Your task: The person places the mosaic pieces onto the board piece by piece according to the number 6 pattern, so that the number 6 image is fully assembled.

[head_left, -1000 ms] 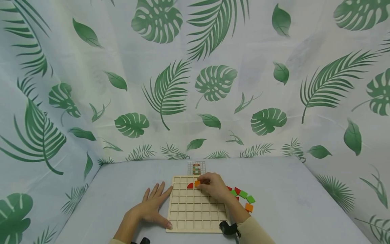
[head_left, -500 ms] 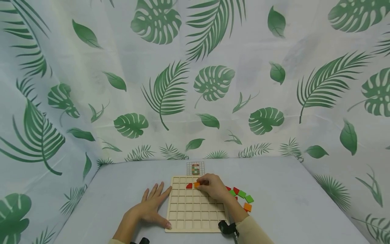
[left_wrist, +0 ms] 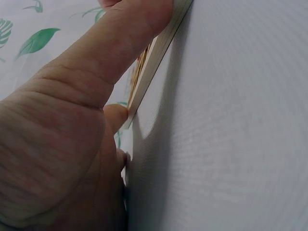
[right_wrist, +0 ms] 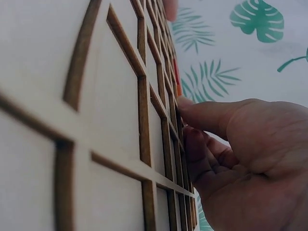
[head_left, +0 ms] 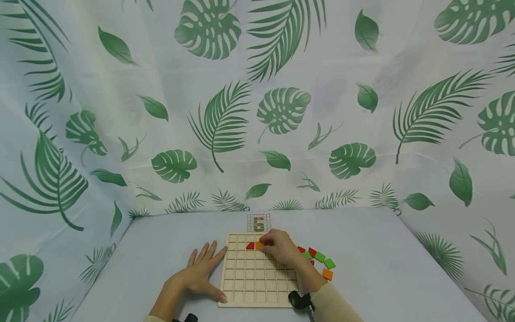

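A wooden grid board [head_left: 249, 285] lies on the table. In its upper part sit a red quarter-round tile [head_left: 251, 245] and, just right of it, an orange square tile [head_left: 259, 245], lying level with it. My right hand [head_left: 280, 247] pinches the orange tile's right side with thumb and fingertips; the fingers hide part of it. In the right wrist view, the thumb [right_wrist: 207, 114] meets the tile at the board's surface. My left hand [head_left: 201, 271] is spread beside the board, its thumb and index finger touching the left edge. The left wrist view shows the thumb [left_wrist: 130, 36] against that edge.
A small printed card [head_left: 259, 222] with a coloured grid pattern lies behind the board. Right of the board are several loose tiles, among them a green tile [head_left: 329, 263] and an orange tile [head_left: 327, 274]. Leaf-patterned cloth [head_left: 241, 188] hangs behind the table.
The orange tile has gone from tilted in my right fingers to flat in the cell next to the red tile. My left hand stays where it was.
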